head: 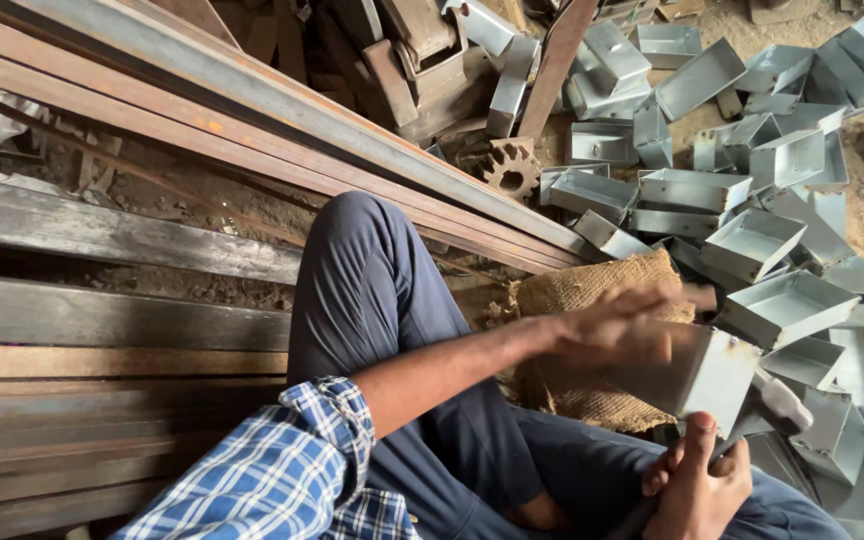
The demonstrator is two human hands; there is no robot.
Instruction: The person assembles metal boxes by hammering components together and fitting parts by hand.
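My left hand (614, 326), blurred by motion, rests on top of a folded grey sheet-metal box (707, 375) and holds it over a burlap sack (584, 288) in front of my knee. My right hand (697, 485) is at the bottom edge, fingers closed around a dark tool handle. A pale, hammer-like tool head (785, 401) shows just right of the box. The handle itself is mostly hidden by my hand and the box.
Several similar open metal boxes (752, 240) lie in a heap to the right and at the back. Long rusty steel bars (202, 110) and flat beams (102, 320) run along the left. A rusty gear (510, 168) lies among scrap near the top.
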